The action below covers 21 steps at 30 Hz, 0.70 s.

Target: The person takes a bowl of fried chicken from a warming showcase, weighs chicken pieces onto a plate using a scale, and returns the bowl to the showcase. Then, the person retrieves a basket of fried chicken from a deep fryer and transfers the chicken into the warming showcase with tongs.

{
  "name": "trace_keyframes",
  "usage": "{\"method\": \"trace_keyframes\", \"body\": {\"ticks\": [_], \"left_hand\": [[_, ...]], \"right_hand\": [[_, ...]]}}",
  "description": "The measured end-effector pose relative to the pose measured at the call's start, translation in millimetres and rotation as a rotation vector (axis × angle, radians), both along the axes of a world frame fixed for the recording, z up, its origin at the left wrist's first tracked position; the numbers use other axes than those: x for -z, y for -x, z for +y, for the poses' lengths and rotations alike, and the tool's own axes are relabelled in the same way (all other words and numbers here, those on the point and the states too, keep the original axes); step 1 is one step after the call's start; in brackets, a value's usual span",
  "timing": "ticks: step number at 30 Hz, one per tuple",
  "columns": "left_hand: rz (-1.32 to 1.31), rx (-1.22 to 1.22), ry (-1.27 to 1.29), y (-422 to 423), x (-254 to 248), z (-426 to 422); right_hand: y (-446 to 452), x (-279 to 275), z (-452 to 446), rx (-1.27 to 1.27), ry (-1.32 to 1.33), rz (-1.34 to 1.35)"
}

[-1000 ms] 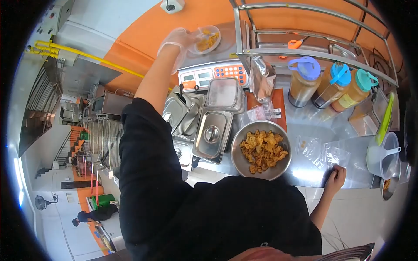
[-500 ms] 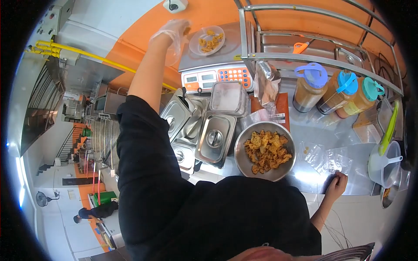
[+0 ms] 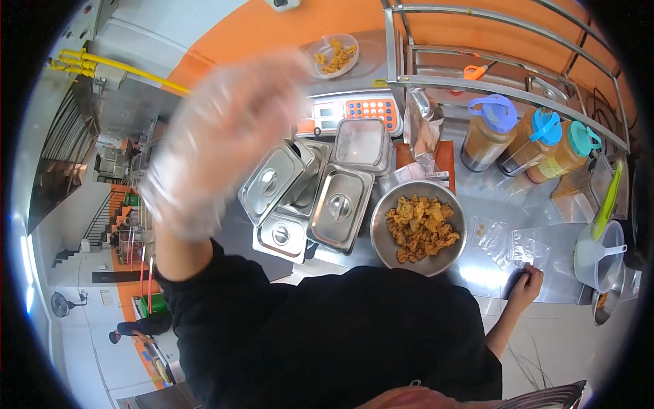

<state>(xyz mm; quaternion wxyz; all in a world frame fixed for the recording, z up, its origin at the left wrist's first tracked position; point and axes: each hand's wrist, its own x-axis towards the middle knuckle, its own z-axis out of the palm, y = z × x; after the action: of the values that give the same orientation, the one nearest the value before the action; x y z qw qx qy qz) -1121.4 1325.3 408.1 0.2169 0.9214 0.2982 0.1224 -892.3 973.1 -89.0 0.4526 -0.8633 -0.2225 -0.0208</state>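
Note:
My left hand (image 3: 235,129), in a clear plastic glove, is raised close to the camera above the left side of the counter; its fingers are smeared by motion. Behind it, a clear plastic bowl (image 3: 355,60) with a few fried pieces (image 3: 335,58) rests on the platform of a digital scale (image 3: 371,109). My bare right hand (image 3: 526,285) lies at the counter's front edge with curled fingers, beside small zip bags (image 3: 528,247); whatever it may hold is hidden. Between my arms sits a steel bowl (image 3: 379,242) of golden fried pieces (image 3: 422,228).
Lidded steel containers (image 3: 340,208) and a clear tub (image 3: 361,143) stand left of the steel bowl. Right are capped bottles (image 3: 489,133), a foil pouch (image 3: 424,123), a jug (image 3: 599,255) with a green-handled tool (image 3: 608,201). A metal rack (image 3: 477,82) runs behind. Another person (image 3: 139,328) works far left.
My left hand has come back from beside the scale's bowl, toward the camera and lower left. My right hand stays at the counter edge. The view has shifted slightly.

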Motion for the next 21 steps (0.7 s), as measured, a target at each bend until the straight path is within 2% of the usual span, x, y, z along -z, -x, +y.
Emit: {"method": "trace_keyframes", "body": {"ticks": [2,4,6,8,9,11,12,14,18,21], "left_hand": [[0.385,0.219,-0.061,16,20,-18],[0.292,0.409,0.225,32,87,-22],[0.256,0.317,0.492,36,160,-35],[0.551,0.388,0.193,34,222,-42],[0.557,0.411,0.224,31,245,-47],[0.813,0.290,-0.150,21,283,-57],[0.806,0.321,-0.122,21,292,-60],[0.729,0.276,-0.292,27,301,-59],[0.709,0.299,-0.218,31,306,-51],[0.657,0.436,-0.241,33,300,-46]], "right_hand": [[1,-3,1,-0.004,-0.007,-0.008],[1,-4,1,-0.009,-0.009,-0.015],[0,0,2,0.007,-0.014,-0.035],[-3,12,4,-0.002,-0.023,-0.078],[-5,14,-2,-0.018,-0.024,-0.128],[-1,0,0,-0.032,-0.032,-0.116],[-4,3,-1,-0.033,-0.037,-0.130],[-4,0,-1,-0.052,-0.049,-0.123],[0,-11,6,-0.007,-0.055,-0.085],[2,-14,7,-0.010,-0.050,-0.075]]}}
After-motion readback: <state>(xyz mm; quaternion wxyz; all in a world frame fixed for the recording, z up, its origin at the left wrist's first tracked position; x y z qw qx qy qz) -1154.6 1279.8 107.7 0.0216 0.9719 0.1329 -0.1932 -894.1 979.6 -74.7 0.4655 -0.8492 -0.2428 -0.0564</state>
